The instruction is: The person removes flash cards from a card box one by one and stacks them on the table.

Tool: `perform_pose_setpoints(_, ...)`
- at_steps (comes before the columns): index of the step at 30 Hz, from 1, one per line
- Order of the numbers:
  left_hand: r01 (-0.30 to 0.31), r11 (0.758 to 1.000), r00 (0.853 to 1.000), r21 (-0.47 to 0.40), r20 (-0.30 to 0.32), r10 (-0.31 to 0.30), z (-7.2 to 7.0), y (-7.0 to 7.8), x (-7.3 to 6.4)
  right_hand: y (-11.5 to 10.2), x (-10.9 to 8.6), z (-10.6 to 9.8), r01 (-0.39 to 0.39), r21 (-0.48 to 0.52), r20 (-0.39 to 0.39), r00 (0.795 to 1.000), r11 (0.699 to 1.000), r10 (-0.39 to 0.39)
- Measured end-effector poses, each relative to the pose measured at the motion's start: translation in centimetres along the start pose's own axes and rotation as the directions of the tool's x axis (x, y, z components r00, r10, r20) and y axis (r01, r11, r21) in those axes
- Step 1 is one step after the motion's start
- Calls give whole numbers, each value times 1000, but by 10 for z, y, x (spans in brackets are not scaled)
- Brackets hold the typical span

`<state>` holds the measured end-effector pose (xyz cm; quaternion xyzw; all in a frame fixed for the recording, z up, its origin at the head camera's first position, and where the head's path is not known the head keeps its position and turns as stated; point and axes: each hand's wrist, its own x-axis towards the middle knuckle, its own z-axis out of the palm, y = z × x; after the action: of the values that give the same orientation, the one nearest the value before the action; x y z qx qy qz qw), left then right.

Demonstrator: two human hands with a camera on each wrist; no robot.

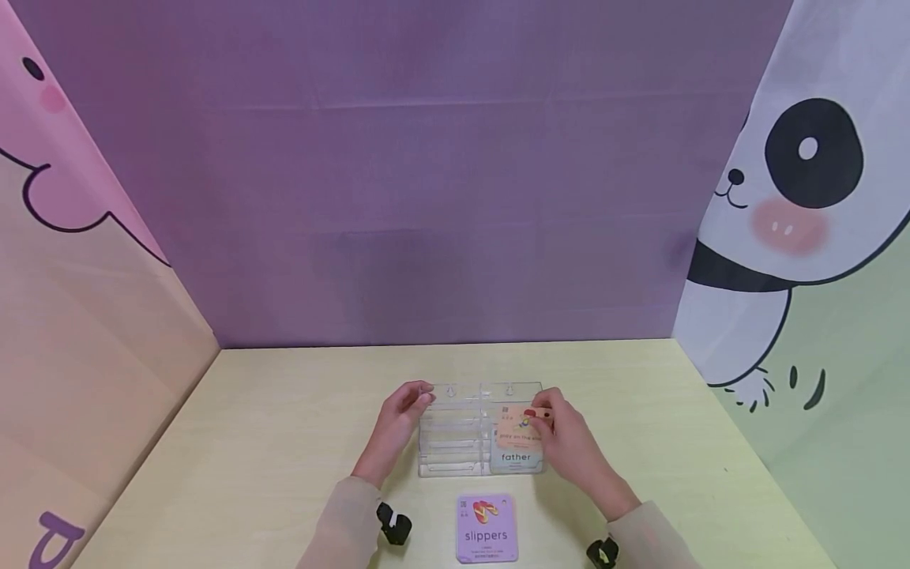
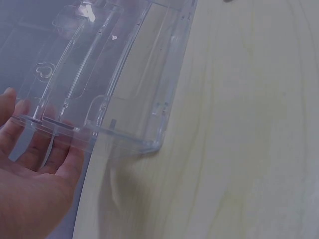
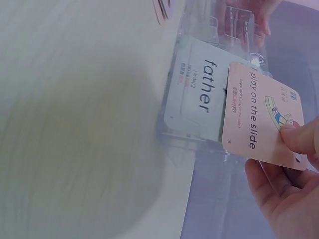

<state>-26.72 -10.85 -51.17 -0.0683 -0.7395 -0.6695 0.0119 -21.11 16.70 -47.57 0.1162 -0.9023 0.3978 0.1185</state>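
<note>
A clear plastic card holder (image 1: pixel 455 435) with stepped pockets in two columns stands on the table. My left hand (image 1: pixel 394 423) grips its upper left edge; in the left wrist view its fingers (image 2: pixel 60 154) show behind the clear wall. Between thumb and fingers, my right hand (image 1: pixel 574 446) pinches a peach "play on the slide" flashcard (image 3: pixel 259 117) by its edge. That card overlaps the upper part of a pale "father" flashcard (image 3: pixel 194 89), which sits in the holder's lower right pocket. Whether the peach card is inside a pocket I cannot tell.
Nearer to me lies a purple "slippers" flashcard (image 1: pixel 486 529) on the pale wooden table (image 1: pixel 284 442). A purple cloth wall (image 1: pixel 441 197) rises behind, with printed panels at both sides. Black wrist devices (image 1: pixel 394 525) are on both wrists.
</note>
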Motion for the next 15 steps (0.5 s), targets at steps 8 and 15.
perform_pose_setpoints(8,-6,1000,1000,-2,7,6,0,0,0,-3,0,-4,-8,54,14,1000,999,7)
perform_pose_setpoints(15,8,1000,1000,-19,9,-8,-1,0,1,-4,-1,-6,-7,64,38,999,998,5)
